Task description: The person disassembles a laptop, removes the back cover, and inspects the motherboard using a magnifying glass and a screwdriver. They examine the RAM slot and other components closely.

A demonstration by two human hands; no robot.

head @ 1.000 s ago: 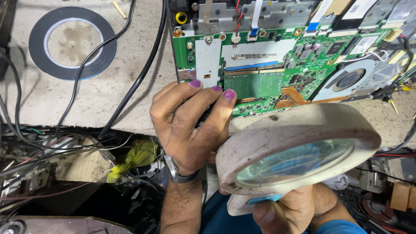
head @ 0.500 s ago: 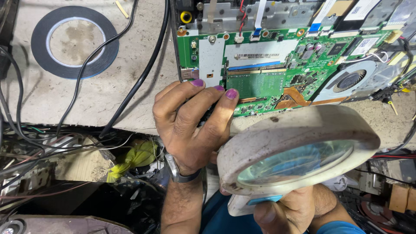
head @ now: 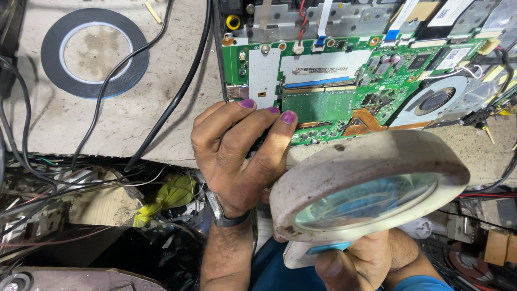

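Observation:
A green laptop circuit board (head: 344, 86) lies on a worn grey worktop (head: 107, 129), with a memory module and a round fan (head: 436, 99) on it. My left hand (head: 237, 156) rests on the board's near left corner, its purple-nailed fingertips touching the edge beside the memory module; it grips nothing I can see. My right hand (head: 361, 264) holds the handle of a large round white magnifier (head: 366, 188), which hovers tilted in front of the board's near edge and hides part of it.
A roll of black tape (head: 94, 51) lies at the worktop's far left. Black cables (head: 172, 102) run across the surface. Below the worktop's front edge sit tangled wires, a yellow-green rag (head: 167, 196) and clutter. More cables crowd the right side.
The view has shifted slightly. My left hand stays on the board's corner and my right hand keeps holding the magnifier in about the same place.

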